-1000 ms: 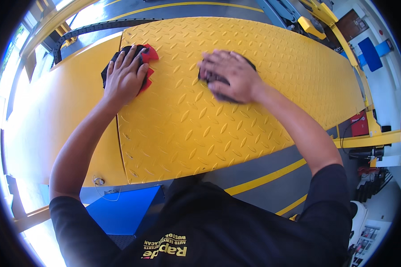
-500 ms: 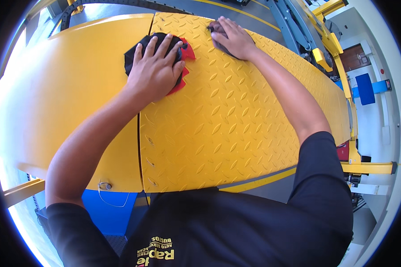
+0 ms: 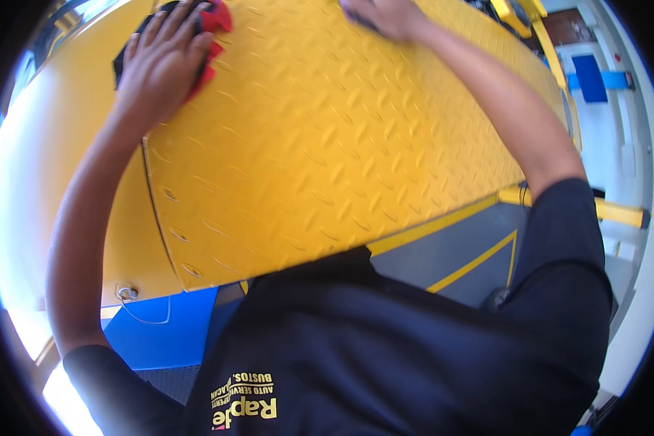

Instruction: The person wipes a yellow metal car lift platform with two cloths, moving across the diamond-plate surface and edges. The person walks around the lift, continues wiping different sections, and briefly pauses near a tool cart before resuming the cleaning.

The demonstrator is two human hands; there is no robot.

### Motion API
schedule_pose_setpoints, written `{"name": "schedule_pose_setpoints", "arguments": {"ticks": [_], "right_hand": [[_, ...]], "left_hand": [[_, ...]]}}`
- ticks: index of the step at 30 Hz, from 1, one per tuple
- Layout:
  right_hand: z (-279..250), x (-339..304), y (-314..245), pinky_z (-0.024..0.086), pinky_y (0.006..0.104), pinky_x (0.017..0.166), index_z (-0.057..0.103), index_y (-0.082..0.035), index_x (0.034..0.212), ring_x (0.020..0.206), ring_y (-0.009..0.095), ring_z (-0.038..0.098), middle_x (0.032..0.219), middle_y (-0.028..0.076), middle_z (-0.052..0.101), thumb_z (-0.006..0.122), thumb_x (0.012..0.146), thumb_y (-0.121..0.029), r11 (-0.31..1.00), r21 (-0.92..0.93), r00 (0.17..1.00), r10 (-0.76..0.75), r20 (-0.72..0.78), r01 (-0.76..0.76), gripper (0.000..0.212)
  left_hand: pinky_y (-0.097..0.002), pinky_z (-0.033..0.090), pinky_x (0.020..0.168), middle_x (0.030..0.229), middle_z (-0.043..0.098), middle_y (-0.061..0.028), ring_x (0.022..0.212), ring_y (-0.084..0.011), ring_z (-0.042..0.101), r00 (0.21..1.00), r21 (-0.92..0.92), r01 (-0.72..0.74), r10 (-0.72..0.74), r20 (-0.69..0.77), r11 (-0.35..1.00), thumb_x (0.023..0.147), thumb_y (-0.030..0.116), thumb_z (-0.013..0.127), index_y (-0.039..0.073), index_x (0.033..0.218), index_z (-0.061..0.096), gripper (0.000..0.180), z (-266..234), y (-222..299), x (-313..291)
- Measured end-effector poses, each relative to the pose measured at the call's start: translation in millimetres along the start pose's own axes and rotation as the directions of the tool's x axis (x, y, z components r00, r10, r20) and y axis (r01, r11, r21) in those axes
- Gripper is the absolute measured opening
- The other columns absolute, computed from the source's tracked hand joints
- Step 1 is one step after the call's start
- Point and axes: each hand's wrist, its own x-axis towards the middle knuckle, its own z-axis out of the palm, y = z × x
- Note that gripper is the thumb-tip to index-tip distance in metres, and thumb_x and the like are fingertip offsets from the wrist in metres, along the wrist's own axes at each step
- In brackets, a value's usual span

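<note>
My left hand (image 3: 160, 69) lies flat, fingers spread, on a black-and-red cloth (image 3: 216, 18). Cloth and hand press on a large yellow cover, near the seam between its smooth part (image 3: 127, 240) and its raised-tread plate (image 3: 305, 182). Farther right, my right hand (image 3: 392, 18) rests over a dark cloth (image 3: 362, 20) on the tread plate. The upper picture edge cuts off part of that hand, and motion blurs its fingers, so their pose is unclear.
A metal knob (image 3: 128, 293) with a thin wire loop sits at the smooth part's near edge. Below it is a blue panel (image 3: 167, 334). Grey floor with yellow lines (image 3: 472, 261) shows beyond the near edge; a yellow metal arm (image 3: 621, 214) is at the right.
The whole view has shifted, putting both hands higher in the picture. My right hand has moved right, away from my left, which stays on its cloth near the seam.
</note>
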Motion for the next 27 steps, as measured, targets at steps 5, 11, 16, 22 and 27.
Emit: {"name": "schedule_pose_setpoints", "arguments": {"ticks": [5,11,16,22,27], "right_hand": [[16.3,-9.5,-82.1,0.041,0.0426,0.106,0.059,-0.008,0.125,0.126,0.029,0.053,0.131,0.010,0.058,0.060,0.092,-0.046,0.982,0.146,0.988,-0.102,-0.112,0.118,0.050],[-9.7,-175.9,-114.6,0.041,0.0501,0.116,0.068,-0.019,0.127,0.134,0.029,0.058,0.135,0.003,0.066,0.073,0.086,-0.036,0.638,0.255,0.683,-0.708,-0.177,0.727,0.044],[-17.7,-44.3,65.5,0.019,0.0416,0.132,0.027,0.007,0.163,0.161,0.036,0.023,0.171,0.026,0.028,0.038,0.103,-0.068,0.997,0.041,0.993,-0.073,0.088,0.070,0.096],[6.6,-41.9,43.9,0.049,0.0430,0.107,0.070,-0.016,0.128,0.120,0.026,0.066,0.128,0.006,0.070,0.056,0.098,-0.044,0.817,0.357,0.888,-0.449,-0.099,0.453,0.043],[-35.8,-179.2,-4.9,0.033,0.0493,0.126,0.067,-0.020,0.132,0.144,0.026,0.052,0.144,0.005,0.063,0.069,0.089,-0.042,0.269,0.419,0.400,-0.877,-0.265,0.867,0.049]], "left_hand": [[-0.0472,0.019,0.130,0.174,0.031,-0.0030,0.161,-0.0302,0.026,0.998,-0.008,0.011,-0.011,0.063,1.000,0.113,0.048,0.034,0.012,0.162,0.044,0.061,3.5,-25.3,-18.2],[-0.0471,0.018,0.130,0.175,0.030,-0.0035,0.161,-0.0302,0.025,0.991,-0.067,0.069,-0.061,0.116,0.995,0.113,0.047,0.034,0.012,0.164,0.039,0.062,-1.9,-7.3,-16.0],[-0.0451,0.017,0.131,0.174,0.031,-0.0051,0.161,-0.0300,0.025,0.992,-0.092,0.013,-0.001,0.127,0.996,0.113,0.046,0.034,0.011,0.163,0.040,0.061,3.7,-31.4,-22.7],[-0.0462,0.021,0.130,0.171,0.037,-0.0082,0.159,-0.0309,0.030,0.977,-0.146,0.192,-0.174,0.127,0.971,0.112,0.045,0.040,0.009,0.159,0.047,0.060,-10.7,47.7,13.7],[-0.0443,0.020,0.130,0.172,0.036,-0.0052,0.160,-0.0288,0.029,0.950,-0.092,0.291,-0.276,0.148,0.952,0.110,0.051,0.040,0.016,0.161,0.047,0.062,-32.6,73.4,44.5]]}}
